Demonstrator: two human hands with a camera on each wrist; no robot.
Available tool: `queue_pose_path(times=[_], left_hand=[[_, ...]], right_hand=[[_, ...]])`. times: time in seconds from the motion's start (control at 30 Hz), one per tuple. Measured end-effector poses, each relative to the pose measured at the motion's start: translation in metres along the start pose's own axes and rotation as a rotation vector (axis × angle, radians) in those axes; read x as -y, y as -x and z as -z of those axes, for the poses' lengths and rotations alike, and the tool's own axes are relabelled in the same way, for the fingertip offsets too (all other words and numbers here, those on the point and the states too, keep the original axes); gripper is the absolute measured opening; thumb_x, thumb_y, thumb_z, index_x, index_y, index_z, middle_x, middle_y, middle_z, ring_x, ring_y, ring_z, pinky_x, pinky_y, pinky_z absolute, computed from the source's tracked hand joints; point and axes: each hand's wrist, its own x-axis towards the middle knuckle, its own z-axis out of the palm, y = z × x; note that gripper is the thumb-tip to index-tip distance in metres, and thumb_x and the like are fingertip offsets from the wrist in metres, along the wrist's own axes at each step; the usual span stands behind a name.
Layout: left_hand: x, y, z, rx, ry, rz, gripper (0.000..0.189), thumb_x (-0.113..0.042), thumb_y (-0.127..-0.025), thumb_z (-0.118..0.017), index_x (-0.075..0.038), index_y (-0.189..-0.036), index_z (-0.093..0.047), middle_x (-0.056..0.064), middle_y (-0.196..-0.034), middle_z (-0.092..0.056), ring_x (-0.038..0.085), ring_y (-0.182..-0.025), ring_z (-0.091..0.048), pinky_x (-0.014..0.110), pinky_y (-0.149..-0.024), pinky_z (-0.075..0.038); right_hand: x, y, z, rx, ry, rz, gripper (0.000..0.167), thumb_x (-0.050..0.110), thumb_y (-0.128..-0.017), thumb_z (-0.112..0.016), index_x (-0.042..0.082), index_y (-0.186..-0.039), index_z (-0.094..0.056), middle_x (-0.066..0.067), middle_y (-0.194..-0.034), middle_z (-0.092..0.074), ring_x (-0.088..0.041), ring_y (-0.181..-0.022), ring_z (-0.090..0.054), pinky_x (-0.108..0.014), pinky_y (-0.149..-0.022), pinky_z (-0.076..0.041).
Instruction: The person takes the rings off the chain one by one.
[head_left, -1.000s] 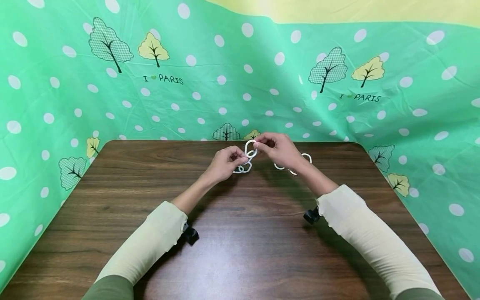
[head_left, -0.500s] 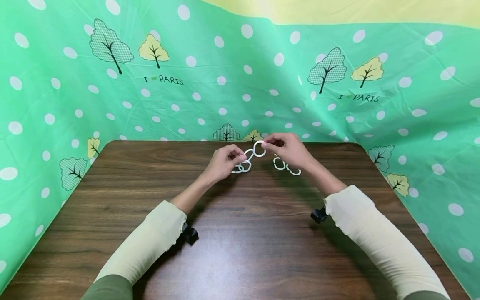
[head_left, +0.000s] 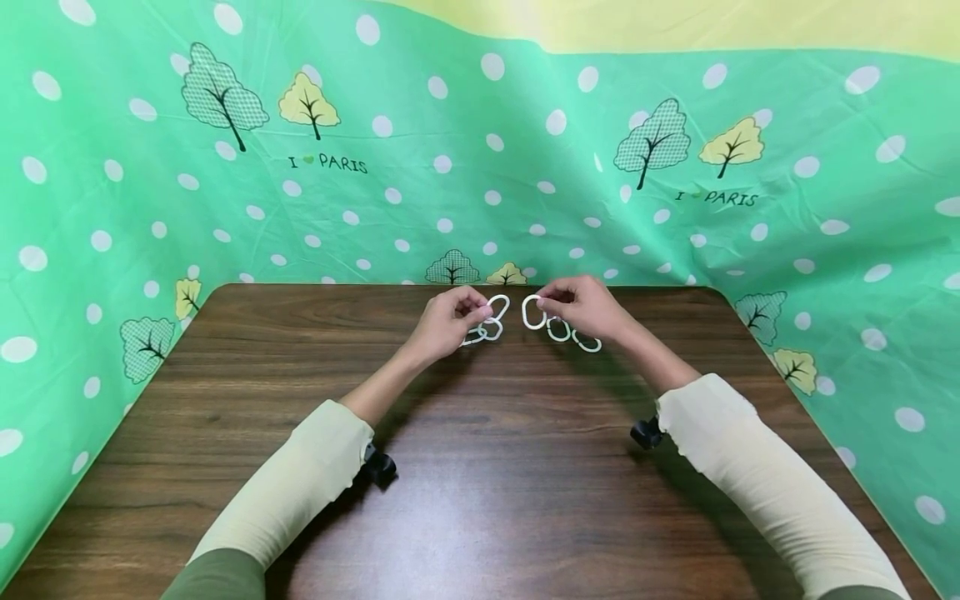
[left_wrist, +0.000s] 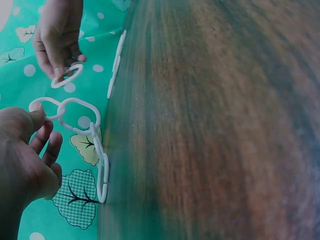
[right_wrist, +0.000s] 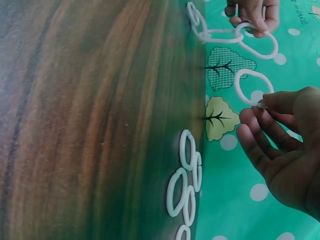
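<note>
My left hand (head_left: 452, 323) pinches the end link of a short chain of white plastic links (left_wrist: 98, 119). The chain hangs from the fingers, its lower links reaching down to the tabletop in the left wrist view. Facing it, my right hand (head_left: 588, 308) pinches a single white plastic link (right_wrist: 237, 89) between thumb and fingertips, held above the table. A small gap separates this link from the chain. Both hands are over the far part of the table.
Several loose white links (right_wrist: 170, 196) lie on the table below the right hand. The dark wooden table (head_left: 480, 467) ends just beyond the hands, against a green dotted cloth (head_left: 465, 117). Black wrist mounts (head_left: 381, 469) sit under both sleeves.
My right hand has moved right and slightly down with its link, which overlapped the chain's end link before and is now apart from it. The left hand has stayed nearly still.
</note>
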Motion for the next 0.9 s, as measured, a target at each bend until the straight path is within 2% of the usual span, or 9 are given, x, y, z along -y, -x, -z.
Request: queue_pose_path(times=[0.17,0.43,0.63,0.9], left_hand=[[0.001,0.0,0.0,-0.005,-0.001,-0.006,0.012,-0.019,-0.109,-0.077,-0.007,-0.112,-0.077,0.006,-0.1,-0.076,0.015,-0.091,-0.065,0.026,-0.083,-0.052],[0.0,0.001,0.001,-0.008,0.011,-0.017,0.013,-0.018,-0.109,-0.077,-0.005,-0.114,-0.077,0.009,-0.101,-0.077,0.015,-0.089,-0.065,0.025,-0.082,-0.052],[0.0,0.001,0.001,-0.004,0.019,-0.02,0.013,-0.017,-0.109,-0.077,-0.005,-0.114,-0.077,0.009,-0.101,-0.077,0.015,-0.089,-0.065,0.026,-0.082,-0.052],[0.001,0.0,0.0,-0.004,0.021,-0.014,0.012,-0.016,-0.109,-0.077,-0.006,-0.115,-0.077,0.009,-0.101,-0.077,0.015,-0.09,-0.066,0.026,-0.082,-0.052]], right_hand=[[-0.007,0.002,-0.008,0.05,-0.026,-0.048,0.023,0.016,-0.11,-0.074,-0.003,-0.12,-0.083,-0.016,-0.096,-0.083,-0.035,-0.087,-0.077,-0.023,-0.069,-0.055],[-0.011,0.002,-0.02,0.065,-0.022,-0.104,0.017,0.013,-0.105,-0.078,-0.001,-0.114,-0.084,-0.014,-0.092,-0.084,-0.02,-0.081,-0.078,-0.018,-0.067,-0.055],[-0.012,0.001,-0.023,0.089,-0.037,-0.143,0.016,0.011,-0.105,-0.079,-0.003,-0.112,-0.083,-0.016,-0.088,-0.082,-0.019,-0.073,-0.074,-0.02,-0.063,-0.055],[-0.017,-0.004,-0.024,0.073,-0.025,-0.202,0.015,0.013,-0.105,-0.08,-0.002,-0.107,-0.083,-0.008,-0.08,-0.081,-0.013,-0.069,-0.073,-0.021,-0.062,-0.056]])
